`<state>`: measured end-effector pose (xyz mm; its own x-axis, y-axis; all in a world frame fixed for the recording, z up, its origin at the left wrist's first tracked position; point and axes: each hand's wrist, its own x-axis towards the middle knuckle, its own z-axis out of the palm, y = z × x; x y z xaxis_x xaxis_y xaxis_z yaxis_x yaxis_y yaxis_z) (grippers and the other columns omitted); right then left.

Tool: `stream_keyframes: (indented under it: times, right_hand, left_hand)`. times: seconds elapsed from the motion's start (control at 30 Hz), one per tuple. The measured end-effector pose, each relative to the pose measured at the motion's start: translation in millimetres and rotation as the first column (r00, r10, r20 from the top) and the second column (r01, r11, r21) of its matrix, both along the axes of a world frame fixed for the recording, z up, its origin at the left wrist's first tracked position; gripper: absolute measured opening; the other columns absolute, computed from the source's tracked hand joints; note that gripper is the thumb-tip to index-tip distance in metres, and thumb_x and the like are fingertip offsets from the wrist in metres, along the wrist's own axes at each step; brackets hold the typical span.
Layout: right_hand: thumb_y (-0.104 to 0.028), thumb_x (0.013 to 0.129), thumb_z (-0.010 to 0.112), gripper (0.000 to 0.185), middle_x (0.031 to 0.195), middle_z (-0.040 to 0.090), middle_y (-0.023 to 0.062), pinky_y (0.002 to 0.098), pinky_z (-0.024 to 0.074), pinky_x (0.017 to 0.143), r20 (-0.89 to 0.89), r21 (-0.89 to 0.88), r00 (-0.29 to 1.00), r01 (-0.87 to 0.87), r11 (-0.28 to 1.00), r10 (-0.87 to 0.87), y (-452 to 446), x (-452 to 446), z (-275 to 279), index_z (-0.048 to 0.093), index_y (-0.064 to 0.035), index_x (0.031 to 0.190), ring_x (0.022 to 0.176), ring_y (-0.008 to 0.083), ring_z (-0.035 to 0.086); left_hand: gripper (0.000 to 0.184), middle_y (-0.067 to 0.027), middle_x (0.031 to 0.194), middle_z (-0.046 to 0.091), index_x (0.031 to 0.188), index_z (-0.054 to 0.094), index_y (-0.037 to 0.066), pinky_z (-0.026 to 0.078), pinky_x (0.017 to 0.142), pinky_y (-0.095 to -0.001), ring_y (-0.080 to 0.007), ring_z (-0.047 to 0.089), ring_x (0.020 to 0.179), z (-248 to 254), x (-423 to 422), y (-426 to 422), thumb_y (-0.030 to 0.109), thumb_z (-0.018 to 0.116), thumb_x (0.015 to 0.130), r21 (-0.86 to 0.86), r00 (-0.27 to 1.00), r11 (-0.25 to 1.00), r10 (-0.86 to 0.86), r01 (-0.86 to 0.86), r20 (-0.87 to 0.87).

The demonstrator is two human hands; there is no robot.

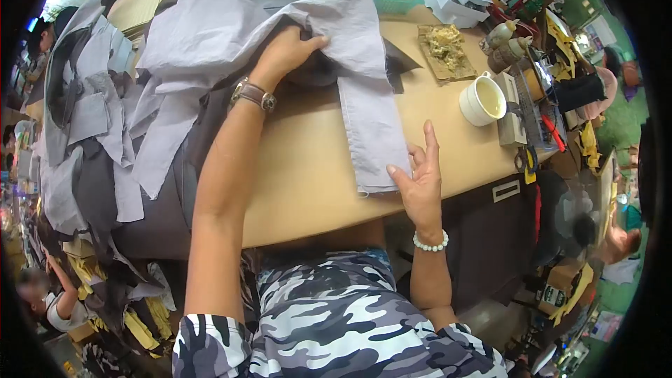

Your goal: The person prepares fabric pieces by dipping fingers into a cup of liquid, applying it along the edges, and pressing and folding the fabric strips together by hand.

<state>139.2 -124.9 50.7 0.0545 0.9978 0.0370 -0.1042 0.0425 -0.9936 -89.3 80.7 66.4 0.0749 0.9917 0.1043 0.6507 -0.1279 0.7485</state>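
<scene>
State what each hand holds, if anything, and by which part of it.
Left hand: the grey cloth, apparently by its upper fold. Right hand: open at the strip's lower corner, with no clear grip.

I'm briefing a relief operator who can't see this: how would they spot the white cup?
On the tan table, look up and right in the view from the right hand. The white cup stands just below the brown sheet bearing yellow lumps. Its wide open mouth and loop handle set it apart from the bottles nearby.

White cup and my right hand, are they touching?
Apart: the head view shows bare tabletop between your right hand and the white cup.
</scene>
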Motion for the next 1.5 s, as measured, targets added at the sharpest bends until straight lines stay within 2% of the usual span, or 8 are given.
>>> stream_keyframes:
  times: [0.13,0.27,0.4,0.6,1.07,1.2,1.37,1.5]
  right_hand:
    - [0.014,0.078,0.056,0.089,0.119,0.051,0.0231,0.0334,0.0397,0.099,0.206,-0.034,0.977,0.065,0.997,-0.057,0,4,-16,0.007,-0.0058,0.149,0.110,0.0247,0.053]
    - [0.014,0.077,0.057,0.088,0.119,0.051,0.0235,0.0350,0.0397,0.099,0.289,0.002,0.952,0.106,0.994,-0.102,-2,1,-13,0.009,-0.0052,0.149,0.110,0.0252,0.053]
    - [0.011,0.077,0.060,0.086,0.119,0.050,0.0202,0.0328,0.0450,0.092,0.447,0.019,0.884,0.144,0.989,-0.137,-6,2,-10,0.013,-0.0045,0.148,0.110,0.0253,0.053]
    - [0.006,0.076,0.061,0.074,0.121,0.049,0.0245,0.0403,0.0437,0.093,0.847,0.343,0.408,0.070,0.937,-0.341,0,11,2,0.028,0.0013,0.142,0.109,0.0379,0.052]
    - [-0.016,0.067,0.078,0.091,0.118,0.053,0.0212,0.0429,0.0456,0.088,0.772,0.400,0.605,-0.226,0.888,-0.193,2,16,-24,0.029,0.0000,0.142,0.099,0.0360,0.056]
    - [-0.031,0.065,0.079,0.098,0.116,0.054,0.0213,0.0436,0.0454,0.088,0.845,0.365,0.516,-0.365,0.856,-0.141,8,12,-11,0.028,-0.0004,0.142,0.100,0.0386,0.056]
    - [-0.034,0.071,0.074,0.096,0.112,0.056,0.0215,0.0420,0.0501,0.077,0.880,0.185,0.470,-0.220,0.958,-0.062,27,-13,9,0.022,0.0001,0.144,0.091,0.0371,0.059]
    - [-0.029,0.075,0.071,0.092,0.108,0.058,0.0208,0.0417,0.0509,0.071,0.903,0.187,0.419,-0.183,0.965,-0.095,31,-15,4,0.019,0.0002,0.145,0.083,0.0364,0.060]
  left_hand:
    - [0.043,-0.0207,0.094,0.065,0.097,0.066,0.000,0.049,0.075,-0.0439,-0.0371,0.062,0.087,29,4,-56,0.040,0.064,0.083,0.135,0.837,0.990,0.039,0.042,-0.546]
    - [0.025,-0.0129,0.107,0.064,0.103,0.065,0.002,0.050,0.082,-0.0382,-0.0296,0.061,0.098,-8,12,-117,0.015,0.063,0.082,0.472,0.927,0.825,-0.152,0.310,-0.343]
    - [0.045,-0.0123,0.131,0.051,0.121,0.056,0.002,0.036,0.102,-0.0453,-0.0311,0.042,0.126,-33,33,-165,0.026,0.063,0.084,0.255,0.800,0.805,-0.389,0.537,-0.457]
    - [0.032,-0.0121,0.122,0.056,0.107,0.062,0.002,0.039,0.098,-0.0471,-0.0308,0.048,0.119,-36,40,-162,0.024,0.062,0.084,0.290,0.784,0.765,-0.413,0.575,-0.463]
    - [0.023,-0.0125,0.099,0.062,0.092,0.061,0.001,0.048,0.081,-0.0386,-0.0339,0.058,0.094,-22,29,-81,-0.005,0.059,0.070,0.448,0.970,0.865,-0.244,0.225,-0.015]
    - [0.016,-0.0082,0.087,0.059,0.084,0.061,0.003,0.048,0.071,-0.0380,-0.0286,0.059,0.085,-22,27,-104,0.003,0.068,0.070,0.369,0.933,0.902,-0.089,0.224,-0.348]
    - [0.027,-0.0108,0.095,0.063,0.107,0.057,0.000,0.050,0.071,-0.0299,-0.0194,0.062,0.086,-26,52,-120,0.016,0.060,0.085,-0.247,0.957,0.969,0.049,0.024,0.287]
    - [0.044,-0.0105,0.103,0.061,0.126,0.040,0.000,0.049,0.082,-0.0329,-0.0192,0.059,0.097,-27,66,-95,0.014,0.055,0.087,-0.464,0.501,0.877,0.349,0.123,0.792]
